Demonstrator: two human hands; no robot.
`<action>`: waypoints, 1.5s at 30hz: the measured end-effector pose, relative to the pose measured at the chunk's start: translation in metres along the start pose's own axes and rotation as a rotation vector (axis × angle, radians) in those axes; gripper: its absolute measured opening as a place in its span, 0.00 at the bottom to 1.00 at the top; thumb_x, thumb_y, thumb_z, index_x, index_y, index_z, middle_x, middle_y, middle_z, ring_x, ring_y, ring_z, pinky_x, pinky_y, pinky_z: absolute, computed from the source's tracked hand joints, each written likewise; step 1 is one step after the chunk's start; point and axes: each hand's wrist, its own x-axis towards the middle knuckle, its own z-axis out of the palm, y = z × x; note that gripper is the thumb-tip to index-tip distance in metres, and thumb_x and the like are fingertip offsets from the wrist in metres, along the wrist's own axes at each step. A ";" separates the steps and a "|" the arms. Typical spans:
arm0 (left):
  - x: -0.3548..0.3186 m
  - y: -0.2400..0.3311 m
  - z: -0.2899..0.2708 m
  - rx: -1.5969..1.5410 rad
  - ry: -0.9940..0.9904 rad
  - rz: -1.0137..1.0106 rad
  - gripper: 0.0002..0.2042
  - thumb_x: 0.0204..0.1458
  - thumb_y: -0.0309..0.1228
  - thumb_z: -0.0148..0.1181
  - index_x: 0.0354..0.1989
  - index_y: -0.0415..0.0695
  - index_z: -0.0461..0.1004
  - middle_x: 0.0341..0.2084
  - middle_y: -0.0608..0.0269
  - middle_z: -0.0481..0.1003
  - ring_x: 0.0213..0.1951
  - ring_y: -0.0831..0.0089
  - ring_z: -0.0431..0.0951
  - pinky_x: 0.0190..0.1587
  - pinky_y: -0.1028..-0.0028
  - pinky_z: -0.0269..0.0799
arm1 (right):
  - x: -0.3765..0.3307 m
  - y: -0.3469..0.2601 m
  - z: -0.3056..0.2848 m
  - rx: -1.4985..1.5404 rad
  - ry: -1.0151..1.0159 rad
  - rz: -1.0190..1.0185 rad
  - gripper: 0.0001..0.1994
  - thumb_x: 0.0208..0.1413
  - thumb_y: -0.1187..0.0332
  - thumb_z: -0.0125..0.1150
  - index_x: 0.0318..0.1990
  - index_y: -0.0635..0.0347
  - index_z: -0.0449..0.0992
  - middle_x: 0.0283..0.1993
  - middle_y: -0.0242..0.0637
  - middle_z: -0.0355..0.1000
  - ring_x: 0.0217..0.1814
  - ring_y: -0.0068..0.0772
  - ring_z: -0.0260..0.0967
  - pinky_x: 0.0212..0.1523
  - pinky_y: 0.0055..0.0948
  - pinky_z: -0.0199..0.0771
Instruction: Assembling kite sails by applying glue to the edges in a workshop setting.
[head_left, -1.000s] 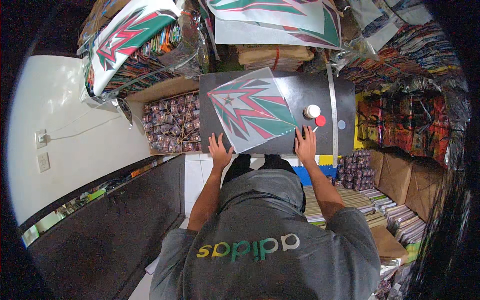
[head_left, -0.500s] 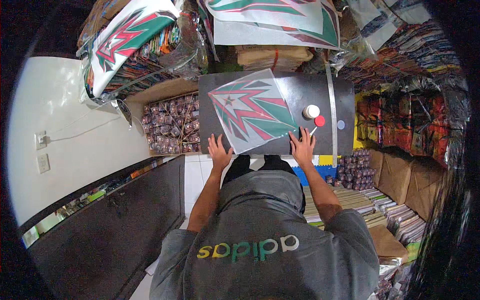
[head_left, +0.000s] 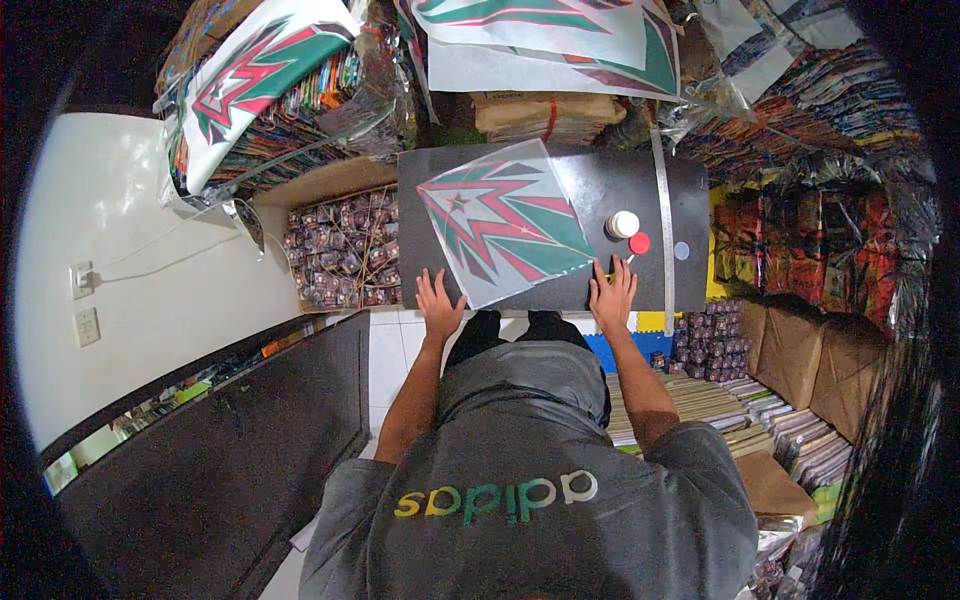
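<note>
A diamond-shaped kite (head_left: 520, 200) in white, green and pink, with a thin spine along it, lies flat on a dark tabletop (head_left: 480, 160). At its lower corner rests my left hand (head_left: 438, 306), palm down with fingers spread, the thumb side by the kite's edge. My right hand (head_left: 612, 298) lies on the board just below the kite's right corner, fingers apart and seemingly holding nothing. Just beyond its fingertips are a red cap (head_left: 639, 243) with a thin white stick and a white jar (head_left: 622, 224). A small yellowish thing by the index finger is too small to tell.
A metal ruler (head_left: 664, 220) runs across the board's right side, beside a pale round disc (head_left: 681, 249). More printed kite sheets (head_left: 540, 65) hang over stacks at the back. Boxed spools (head_left: 340, 245) stand at the left, wrapped bundles (head_left: 800, 230) at the right.
My right hand has slid a little to the right, off the kite's right corner. My left hand and the kite look the same.
</note>
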 end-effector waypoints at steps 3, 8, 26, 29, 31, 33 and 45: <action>0.000 0.000 0.001 0.003 0.022 0.021 0.45 0.47 0.42 0.72 0.72 0.49 0.53 0.74 0.41 0.44 0.74 0.36 0.42 0.68 0.33 0.46 | 0.001 0.000 -0.002 0.020 0.004 0.016 0.25 0.62 0.59 0.57 0.68 0.40 0.68 0.73 0.45 0.55 0.78 0.51 0.46 0.74 0.63 0.42; 0.000 -0.001 0.002 0.006 0.032 0.024 0.44 0.47 0.42 0.72 0.72 0.49 0.54 0.73 0.40 0.45 0.73 0.35 0.43 0.67 0.33 0.47 | 0.002 -0.007 -0.007 0.089 0.012 0.020 0.25 0.62 0.59 0.58 0.67 0.41 0.69 0.73 0.45 0.55 0.77 0.52 0.47 0.74 0.61 0.43; 0.000 -0.001 0.000 -0.014 -0.007 -0.014 0.44 0.49 0.44 0.71 0.73 0.50 0.53 0.74 0.44 0.43 0.74 0.38 0.40 0.68 0.33 0.43 | -0.014 -0.020 -0.004 -0.028 -0.093 -0.047 0.25 0.62 0.58 0.59 0.67 0.29 0.69 0.76 0.44 0.51 0.78 0.54 0.44 0.73 0.66 0.41; 0.001 0.000 0.002 -0.008 -0.005 -0.013 0.44 0.49 0.45 0.70 0.73 0.50 0.52 0.74 0.44 0.42 0.75 0.38 0.40 0.68 0.33 0.43 | -0.014 -0.014 0.000 0.022 -0.071 -0.042 0.25 0.62 0.59 0.59 0.67 0.29 0.68 0.76 0.45 0.51 0.79 0.54 0.43 0.73 0.68 0.39; 0.000 -0.001 0.003 -0.008 -0.001 -0.011 0.45 0.49 0.46 0.71 0.73 0.49 0.52 0.75 0.44 0.42 0.75 0.38 0.40 0.68 0.33 0.42 | -0.012 -0.011 0.001 0.027 -0.029 -0.009 0.25 0.62 0.59 0.58 0.67 0.31 0.68 0.75 0.46 0.51 0.78 0.54 0.44 0.72 0.68 0.40; 0.001 -0.003 0.003 -0.010 0.004 -0.011 0.45 0.48 0.45 0.71 0.73 0.49 0.52 0.75 0.44 0.42 0.75 0.38 0.40 0.68 0.33 0.42 | -0.010 -0.011 -0.002 0.024 -0.033 -0.004 0.24 0.62 0.59 0.57 0.67 0.33 0.69 0.75 0.46 0.52 0.78 0.54 0.44 0.72 0.68 0.41; 0.000 0.000 0.003 -0.022 -0.002 -0.019 0.45 0.47 0.45 0.71 0.72 0.49 0.53 0.74 0.44 0.42 0.75 0.38 0.39 0.69 0.33 0.42 | -0.006 -0.019 -0.006 0.109 0.033 0.017 0.22 0.62 0.60 0.57 0.64 0.42 0.72 0.74 0.49 0.53 0.77 0.56 0.46 0.73 0.61 0.45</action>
